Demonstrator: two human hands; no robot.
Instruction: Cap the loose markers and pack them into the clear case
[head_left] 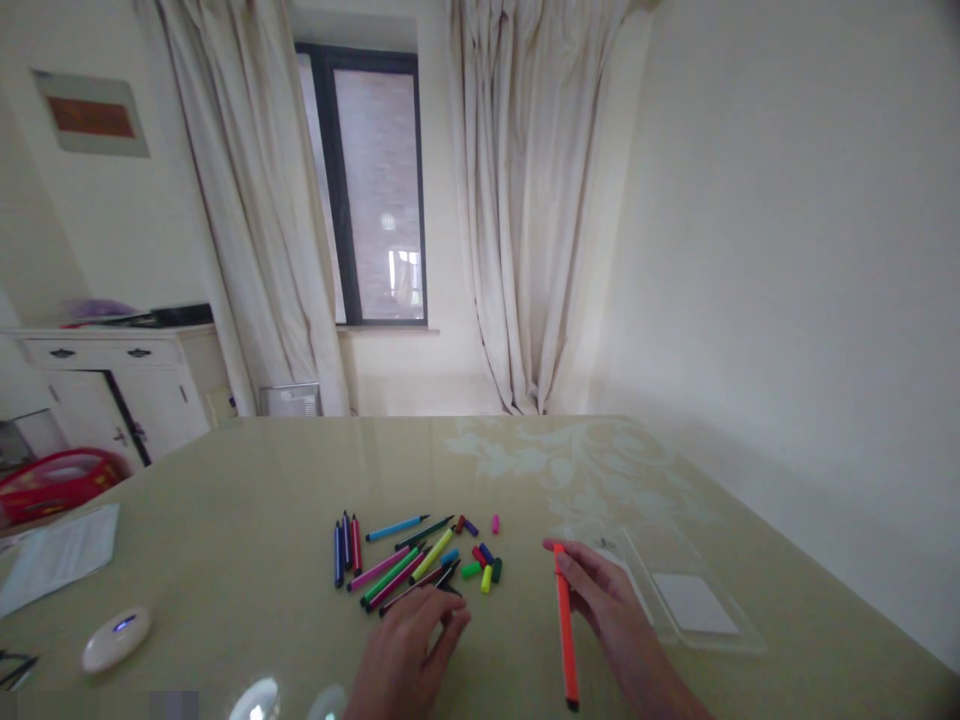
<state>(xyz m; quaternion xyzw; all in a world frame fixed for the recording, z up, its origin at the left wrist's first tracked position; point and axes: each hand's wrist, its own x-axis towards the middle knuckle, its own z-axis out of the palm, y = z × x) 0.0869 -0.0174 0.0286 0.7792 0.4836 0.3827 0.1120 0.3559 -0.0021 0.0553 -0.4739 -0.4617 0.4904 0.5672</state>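
My right hand (607, 605) pinches an orange-red marker (566, 640) between thumb and fingers. The marker stands nearly lengthwise to me, its orange cap end away and its black end close. My left hand (412, 645) is just in front of the heap of markers, fingers bent and a gap showing by the thumb; I see nothing held in it. A black-tipped marker (448, 576) lies right beyond its fingers, partly hidden. Uncapped markers include a green one (392, 577), a yellow one (433, 556) and a light blue one (396, 528). Loose caps, including a yellow cap (487, 579), lie to their right.
A clear plastic case (686, 560) with a white card (694, 603) lies on the table (262, 470) at right. To the left are a white oval device (116, 640) and a paper sheet (64, 560). A red basket (64, 480) stands beyond the table's left edge.
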